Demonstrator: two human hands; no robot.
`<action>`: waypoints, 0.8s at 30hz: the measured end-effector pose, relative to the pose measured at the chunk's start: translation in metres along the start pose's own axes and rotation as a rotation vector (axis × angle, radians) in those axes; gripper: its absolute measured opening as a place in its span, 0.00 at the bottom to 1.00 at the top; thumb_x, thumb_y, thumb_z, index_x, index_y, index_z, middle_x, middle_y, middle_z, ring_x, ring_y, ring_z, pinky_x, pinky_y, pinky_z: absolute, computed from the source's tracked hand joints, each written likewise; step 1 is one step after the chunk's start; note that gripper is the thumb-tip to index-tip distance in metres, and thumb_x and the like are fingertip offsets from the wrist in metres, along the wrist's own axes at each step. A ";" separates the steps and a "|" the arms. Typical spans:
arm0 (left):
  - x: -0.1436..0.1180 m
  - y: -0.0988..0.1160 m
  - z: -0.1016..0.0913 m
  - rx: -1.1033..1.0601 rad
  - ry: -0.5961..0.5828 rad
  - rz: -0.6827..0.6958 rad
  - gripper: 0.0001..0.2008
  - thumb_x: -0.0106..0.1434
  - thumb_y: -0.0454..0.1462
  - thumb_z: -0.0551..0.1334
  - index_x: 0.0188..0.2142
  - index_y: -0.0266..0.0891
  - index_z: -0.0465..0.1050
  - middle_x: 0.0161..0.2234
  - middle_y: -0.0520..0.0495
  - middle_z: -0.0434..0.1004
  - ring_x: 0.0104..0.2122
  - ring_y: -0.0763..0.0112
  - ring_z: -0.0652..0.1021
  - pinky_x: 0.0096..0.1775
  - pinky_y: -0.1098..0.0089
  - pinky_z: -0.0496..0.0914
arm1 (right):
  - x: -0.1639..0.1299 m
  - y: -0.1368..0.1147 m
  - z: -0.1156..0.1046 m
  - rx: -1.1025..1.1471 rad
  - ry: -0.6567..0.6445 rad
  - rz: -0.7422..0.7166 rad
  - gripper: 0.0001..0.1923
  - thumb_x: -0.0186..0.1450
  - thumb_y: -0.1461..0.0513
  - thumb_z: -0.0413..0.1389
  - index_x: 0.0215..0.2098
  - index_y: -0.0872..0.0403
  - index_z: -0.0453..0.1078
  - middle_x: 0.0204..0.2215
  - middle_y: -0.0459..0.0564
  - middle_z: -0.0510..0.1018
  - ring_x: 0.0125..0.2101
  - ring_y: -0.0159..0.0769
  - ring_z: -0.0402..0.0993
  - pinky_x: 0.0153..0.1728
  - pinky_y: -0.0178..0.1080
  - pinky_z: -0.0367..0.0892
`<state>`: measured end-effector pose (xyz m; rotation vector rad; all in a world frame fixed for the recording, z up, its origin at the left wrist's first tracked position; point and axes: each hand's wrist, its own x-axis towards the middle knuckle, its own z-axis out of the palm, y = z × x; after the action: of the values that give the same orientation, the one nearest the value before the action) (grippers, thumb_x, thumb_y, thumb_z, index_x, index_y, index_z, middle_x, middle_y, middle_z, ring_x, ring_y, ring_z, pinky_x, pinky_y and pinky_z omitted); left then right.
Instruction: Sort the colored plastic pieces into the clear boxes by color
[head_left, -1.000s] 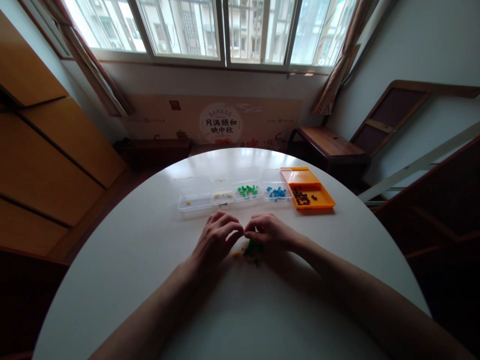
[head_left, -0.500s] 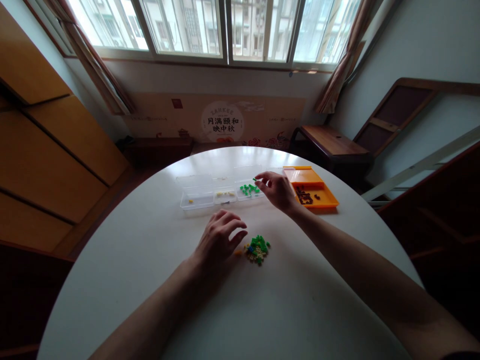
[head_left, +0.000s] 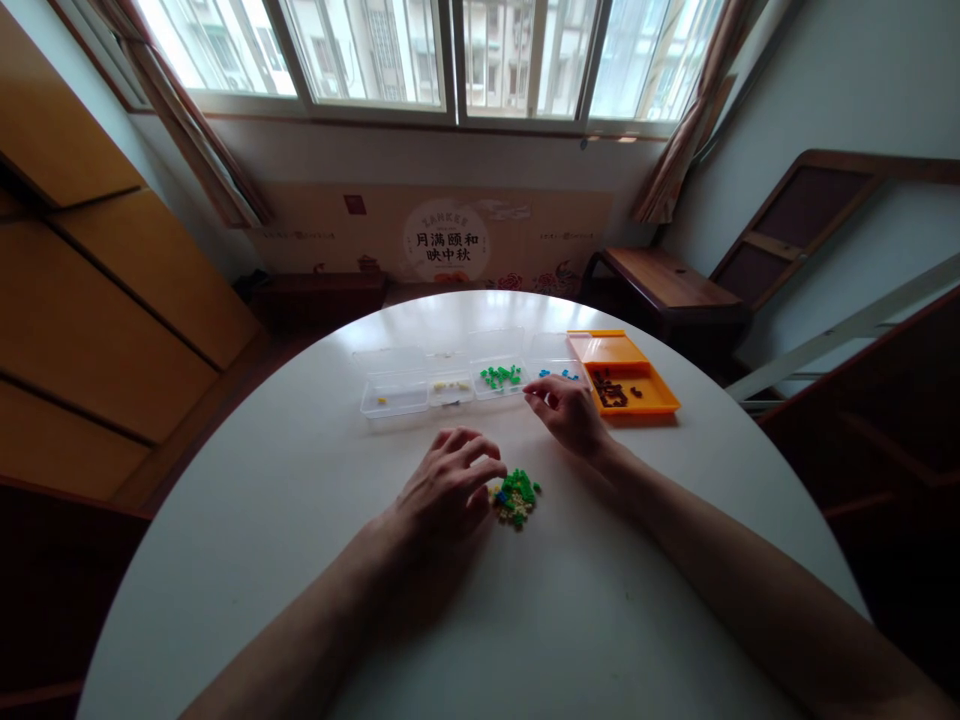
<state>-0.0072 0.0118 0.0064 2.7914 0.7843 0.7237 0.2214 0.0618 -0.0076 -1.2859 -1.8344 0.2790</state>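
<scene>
Fingers (head_left: 480, 462) of the left hand (head_left: 448, 492) are lying loosely spread and slightly curled on the round white table (head_left: 247, 500), their tips resting just beside the small heap of mixed green, yellow and blue plastic beads (head_left: 514, 497) and pinching nothing that can be seen. That heap is sitting on the tabletop between the two hands, nearer the left one.

Going left to right along the far side of the table, a row of clear plastic compartment boxes (head_left: 394, 395) is standing with lids open: the leftmost is holding a yellow speck, the next a few pale pieces, then comes the one with green beads (head_left: 501, 376), then blue beads (head_left: 559, 374). Just right of them an orange plastic tray (head_left: 637, 400) is holding dark brown beads (head_left: 609, 391).

The right hand (head_left: 568, 410) is hovering low just in front of the green and blue boxes, fingers curled with thumb and forefinger drawn close together; whether they are gripping a bead cannot be told.
</scene>
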 end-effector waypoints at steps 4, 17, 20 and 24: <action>0.000 0.003 0.001 0.024 -0.005 0.012 0.10 0.60 0.30 0.58 0.39 0.43 0.73 0.41 0.47 0.75 0.44 0.63 0.69 0.47 0.61 0.63 | -0.007 -0.003 0.000 -0.003 -0.026 -0.010 0.08 0.63 0.63 0.54 0.34 0.55 0.75 0.28 0.48 0.76 0.25 0.31 0.67 0.31 0.34 0.63; 0.003 -0.002 0.003 -0.022 -0.036 -0.018 0.07 0.66 0.36 0.57 0.36 0.43 0.75 0.39 0.47 0.76 0.43 0.65 0.69 0.47 0.62 0.62 | -0.013 -0.006 0.003 -0.026 -0.056 -0.012 0.06 0.62 0.64 0.55 0.34 0.55 0.75 0.27 0.47 0.76 0.26 0.31 0.68 0.32 0.33 0.62; 0.003 -0.003 0.003 -0.032 -0.060 -0.034 0.07 0.65 0.34 0.57 0.35 0.42 0.74 0.40 0.48 0.76 0.43 0.66 0.70 0.47 0.62 0.62 | -0.014 -0.006 0.004 -0.027 -0.064 -0.010 0.06 0.63 0.64 0.55 0.34 0.55 0.75 0.28 0.47 0.77 0.25 0.31 0.69 0.31 0.33 0.62; 0.003 -0.003 0.004 -0.038 -0.064 -0.047 0.07 0.66 0.34 0.56 0.35 0.42 0.73 0.40 0.48 0.76 0.42 0.66 0.69 0.47 0.63 0.62 | -0.016 -0.007 0.005 -0.028 -0.075 -0.015 0.06 0.63 0.64 0.55 0.34 0.54 0.75 0.28 0.47 0.77 0.25 0.30 0.69 0.31 0.33 0.62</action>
<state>-0.0039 0.0162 0.0031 2.7378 0.8137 0.6316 0.2148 0.0470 -0.0145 -1.2963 -1.9161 0.2980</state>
